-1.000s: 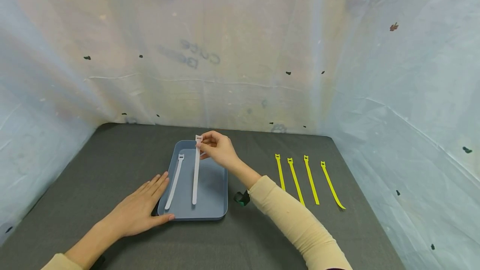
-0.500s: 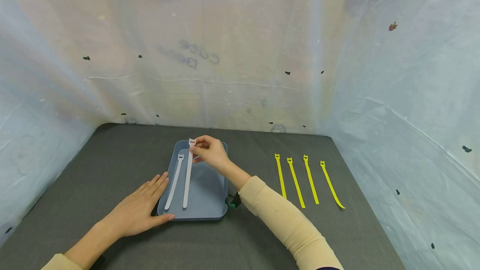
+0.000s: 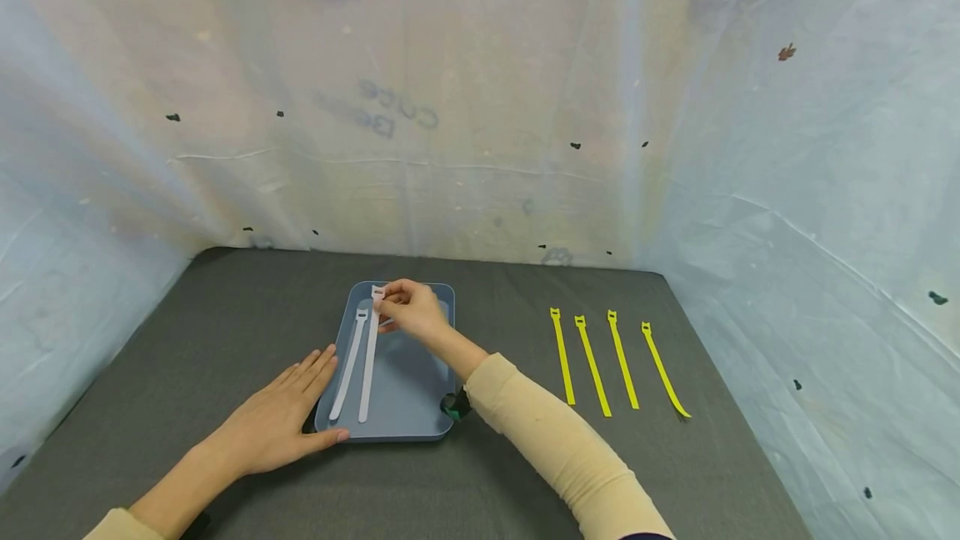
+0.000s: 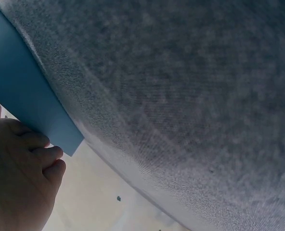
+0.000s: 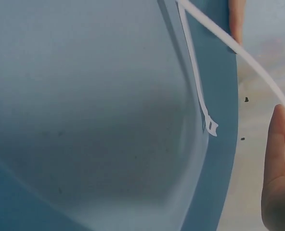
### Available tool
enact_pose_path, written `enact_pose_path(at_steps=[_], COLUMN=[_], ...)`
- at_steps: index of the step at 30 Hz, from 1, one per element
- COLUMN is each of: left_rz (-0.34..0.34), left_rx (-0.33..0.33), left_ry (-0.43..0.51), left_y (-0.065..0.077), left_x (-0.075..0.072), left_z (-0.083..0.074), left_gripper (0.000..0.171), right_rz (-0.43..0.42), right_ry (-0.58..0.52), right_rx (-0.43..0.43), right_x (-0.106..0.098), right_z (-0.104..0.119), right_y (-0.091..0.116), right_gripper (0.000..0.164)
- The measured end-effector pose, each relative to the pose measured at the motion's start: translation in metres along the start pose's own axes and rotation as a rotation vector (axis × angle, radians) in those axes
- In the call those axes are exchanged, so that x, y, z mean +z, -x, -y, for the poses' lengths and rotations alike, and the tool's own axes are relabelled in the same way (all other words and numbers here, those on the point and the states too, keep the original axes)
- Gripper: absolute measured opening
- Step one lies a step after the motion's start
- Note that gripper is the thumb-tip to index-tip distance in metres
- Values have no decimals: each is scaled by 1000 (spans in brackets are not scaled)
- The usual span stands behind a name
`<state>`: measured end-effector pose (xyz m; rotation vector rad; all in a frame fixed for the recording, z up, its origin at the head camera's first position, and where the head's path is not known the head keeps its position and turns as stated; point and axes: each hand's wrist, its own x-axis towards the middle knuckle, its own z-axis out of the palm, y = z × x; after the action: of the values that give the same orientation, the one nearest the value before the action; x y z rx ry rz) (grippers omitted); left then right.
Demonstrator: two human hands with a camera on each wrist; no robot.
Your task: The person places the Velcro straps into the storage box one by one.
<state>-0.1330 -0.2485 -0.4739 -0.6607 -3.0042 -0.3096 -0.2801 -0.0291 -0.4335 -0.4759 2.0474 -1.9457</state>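
Note:
In the head view, my right hand [image 3: 411,312] pinches a white cable tie [image 3: 368,377] just below its slotted head, over a shallow blue-grey tray [image 3: 416,382]. In the right wrist view that tie [image 5: 258,69] slants from the fingers down toward the tray's floor. A second white cable tie [image 3: 347,373] lies along the tray's left side, its head at the far end. My left hand [image 3: 277,419] rests at the tray's left edge, fingers straight and thumb at the near corner. The left wrist view shows those fingers against the outer wall [image 4: 32,96].
Several yellow cable ties [image 3: 622,361] lie in a spaced row on the dark grey cloth [image 3: 510,457] to the right. The rightmost one [image 3: 663,372] curves at its near end. Translucent plastic sheeting [image 3: 480,107] hangs behind and at both sides.
My right hand has moved left and slightly nearer with the white cable tie, bringing it alongside the tie in the tray. The left hand and tray have stayed put.

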Motion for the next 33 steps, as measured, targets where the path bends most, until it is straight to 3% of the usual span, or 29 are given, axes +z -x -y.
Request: enact_pose_path(at_steps=[33], left_rz=[-5], left_rx=[6], left_ry=[11], left_y=[1], left_x=[0], left_z=[1], left_gripper=[108], right_rz=[-18], right_ry=[110], right_rx=[105], right_x=[12], right_z=[-28], right_y=[-18], right_gripper=[13])
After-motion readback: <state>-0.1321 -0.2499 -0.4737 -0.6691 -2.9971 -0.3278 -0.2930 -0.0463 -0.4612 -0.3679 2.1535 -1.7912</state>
